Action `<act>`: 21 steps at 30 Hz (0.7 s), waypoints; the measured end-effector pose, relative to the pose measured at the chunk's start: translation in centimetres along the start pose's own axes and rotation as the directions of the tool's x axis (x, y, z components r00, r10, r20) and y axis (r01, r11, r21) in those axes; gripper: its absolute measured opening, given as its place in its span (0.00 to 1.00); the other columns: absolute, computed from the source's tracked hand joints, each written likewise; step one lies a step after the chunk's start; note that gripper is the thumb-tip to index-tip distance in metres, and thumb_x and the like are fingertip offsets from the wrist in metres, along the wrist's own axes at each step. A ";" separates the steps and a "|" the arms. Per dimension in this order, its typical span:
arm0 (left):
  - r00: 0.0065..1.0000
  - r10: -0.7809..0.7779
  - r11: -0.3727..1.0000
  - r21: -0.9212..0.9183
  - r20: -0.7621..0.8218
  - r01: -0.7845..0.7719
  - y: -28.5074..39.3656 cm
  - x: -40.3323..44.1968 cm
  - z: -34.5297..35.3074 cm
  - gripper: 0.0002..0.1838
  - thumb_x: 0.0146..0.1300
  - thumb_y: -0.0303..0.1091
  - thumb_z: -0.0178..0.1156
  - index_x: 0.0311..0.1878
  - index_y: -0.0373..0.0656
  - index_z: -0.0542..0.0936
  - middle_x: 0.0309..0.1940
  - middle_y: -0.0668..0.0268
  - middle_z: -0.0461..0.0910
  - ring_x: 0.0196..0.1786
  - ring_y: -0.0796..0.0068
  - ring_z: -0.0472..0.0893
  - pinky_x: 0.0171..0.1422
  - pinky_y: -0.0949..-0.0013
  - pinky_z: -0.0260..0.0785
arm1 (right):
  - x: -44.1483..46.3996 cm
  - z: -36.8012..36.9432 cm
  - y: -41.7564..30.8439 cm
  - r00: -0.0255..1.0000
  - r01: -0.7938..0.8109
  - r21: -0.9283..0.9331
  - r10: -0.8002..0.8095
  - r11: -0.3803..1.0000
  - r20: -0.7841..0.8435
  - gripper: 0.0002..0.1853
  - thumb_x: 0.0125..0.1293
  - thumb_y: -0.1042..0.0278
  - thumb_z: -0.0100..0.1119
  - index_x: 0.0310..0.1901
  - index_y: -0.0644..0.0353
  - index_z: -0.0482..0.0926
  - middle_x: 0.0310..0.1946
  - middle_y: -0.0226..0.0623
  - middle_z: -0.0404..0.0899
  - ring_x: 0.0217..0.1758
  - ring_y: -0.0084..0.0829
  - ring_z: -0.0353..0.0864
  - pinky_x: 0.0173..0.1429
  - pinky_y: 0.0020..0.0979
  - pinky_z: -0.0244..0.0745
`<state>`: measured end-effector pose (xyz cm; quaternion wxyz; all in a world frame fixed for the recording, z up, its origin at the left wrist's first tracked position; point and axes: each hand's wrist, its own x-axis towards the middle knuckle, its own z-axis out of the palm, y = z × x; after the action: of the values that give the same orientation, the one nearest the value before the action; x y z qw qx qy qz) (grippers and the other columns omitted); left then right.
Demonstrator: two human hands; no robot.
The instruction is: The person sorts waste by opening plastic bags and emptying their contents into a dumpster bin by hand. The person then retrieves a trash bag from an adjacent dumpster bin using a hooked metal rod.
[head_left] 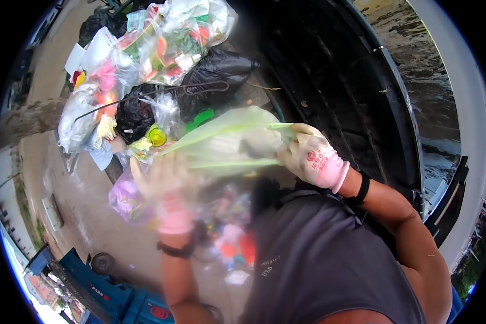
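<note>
A pale green translucent plastic bag (pixel 221 141) is stretched out in front of me, with whitish and dark contents showing through. My right hand (pixel 310 154), in a white and pink work glove, is closed on the bag's right end. At the left end, my left hand (pixel 167 181), gloved the same way, is smeared by motion. Its fingers overlap the bag's edge, but whether they grip it is unclear. Just below and left of that hand is a purple plastic bag (pixel 125 197). Beyond the green bag, a long thin metal hook (pixel 151 96) lies across piled rubbish bags.
Clear bags with food scraps (pixel 170 51) and black rubbish bags (pixel 218 70) heap up at upper left. A large black container (pixel 335 81) rises on my right. Loose litter (pixel 235 243) lies by my body. A blue vehicle (pixel 105 283) stands at lower left.
</note>
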<state>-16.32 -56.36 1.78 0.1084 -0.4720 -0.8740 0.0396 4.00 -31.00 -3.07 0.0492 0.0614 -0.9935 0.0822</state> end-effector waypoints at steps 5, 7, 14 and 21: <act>0.999 -0.031 0.993 0.113 -0.022 0.033 1.3 1.9 -2.0 0.19 0.52 0.37 0.73 0.49 0.46 0.85 0.55 0.63 0.84 0.59 0.63 0.82 0.82 0.35 0.52 | -0.8 -2.3 0.6 0.997 -0.035 -0.012 0.034 0.999 -0.076 0.03 0.58 0.69 0.62 0.33 0.55 0.82 0.21 0.32 0.77 0.33 0.36 0.83 0.71 0.48 0.75; 0.999 -0.043 0.989 0.144 -0.007 0.044 1.8 2.6 -2.5 0.20 0.52 0.38 0.72 0.49 0.46 0.85 0.56 0.63 0.83 0.60 0.62 0.82 0.81 0.36 0.53 | -1.1 -3.6 1.0 0.995 -0.034 -0.011 0.033 0.999 -0.098 0.03 0.57 0.70 0.62 0.33 0.54 0.82 0.21 0.31 0.77 0.33 0.35 0.83 0.72 0.49 0.75; 0.986 -0.092 0.994 0.044 -0.136 0.099 4.1 5.4 -3.7 0.28 0.56 0.39 0.69 0.60 0.41 0.81 0.60 0.57 0.82 0.62 0.56 0.81 0.73 0.50 0.67 | -3.7 -9.4 2.2 0.982 -0.059 0.078 0.072 0.995 -0.174 0.04 0.54 0.67 0.66 0.33 0.53 0.82 0.21 0.32 0.79 0.32 0.37 0.84 0.69 0.48 0.77; 0.902 -0.099 0.995 -0.019 -0.419 0.101 9.2 11.9 -11.4 0.34 0.55 0.37 0.67 0.66 0.38 0.77 0.62 0.52 0.81 0.63 0.49 0.80 0.70 0.52 0.70 | -7.8 -20.1 4.4 0.950 -0.148 -0.054 0.126 0.988 -0.286 0.09 0.57 0.61 0.74 0.35 0.55 0.84 0.19 0.33 0.76 0.27 0.40 0.79 0.57 0.43 0.82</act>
<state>-12.51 -41.72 13.14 0.2963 -0.4238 -0.8533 -0.0668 12.88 -22.39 15.11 0.1867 -0.0219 -0.9806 0.0561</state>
